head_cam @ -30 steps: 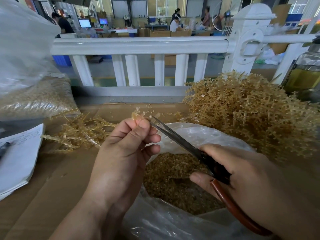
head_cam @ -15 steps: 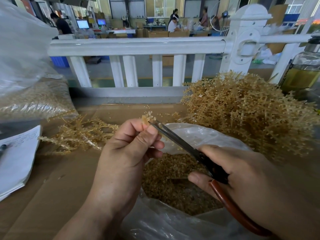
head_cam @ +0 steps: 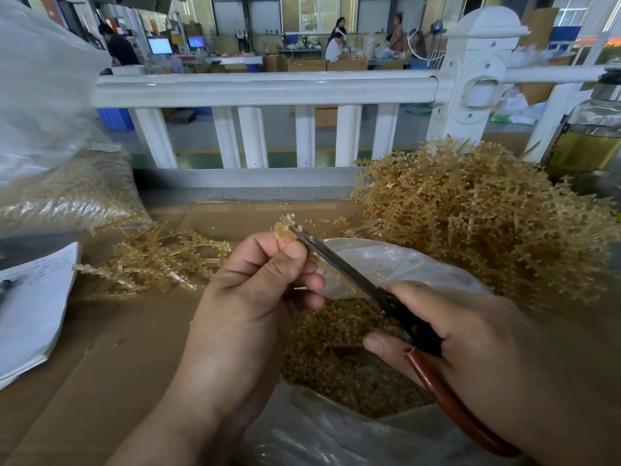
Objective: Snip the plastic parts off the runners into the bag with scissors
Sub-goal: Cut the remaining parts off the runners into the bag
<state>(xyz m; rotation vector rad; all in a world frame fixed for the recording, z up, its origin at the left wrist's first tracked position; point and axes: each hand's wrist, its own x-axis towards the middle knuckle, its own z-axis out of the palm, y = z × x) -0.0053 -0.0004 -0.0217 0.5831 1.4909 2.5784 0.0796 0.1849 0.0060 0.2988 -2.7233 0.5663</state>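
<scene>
With runner (head_cam: pixel 281 229) pinched in left hand (head_cam: pixel 255 297) at far rim of bag (head_cam: pixel 386 260) and scissors (head_cam: pixel 339 264) gripped in right hand (head_cam: pixel 470 331), snip flush at stem to drop parts (head_cam: pixel 336 358) inside bag.

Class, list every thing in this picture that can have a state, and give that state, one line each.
left hand, pinching the runner.
right hand, gripping the scissors.
scissors, blades almost together at the runner's tip.
runner, held upright, parts on its tip.
bag, open, partly filled.
snipped parts, loose inside the bag.
pile of runners, heaped, uncut, right of the bag.
bottle, part full of yellow liquid.
</scene>
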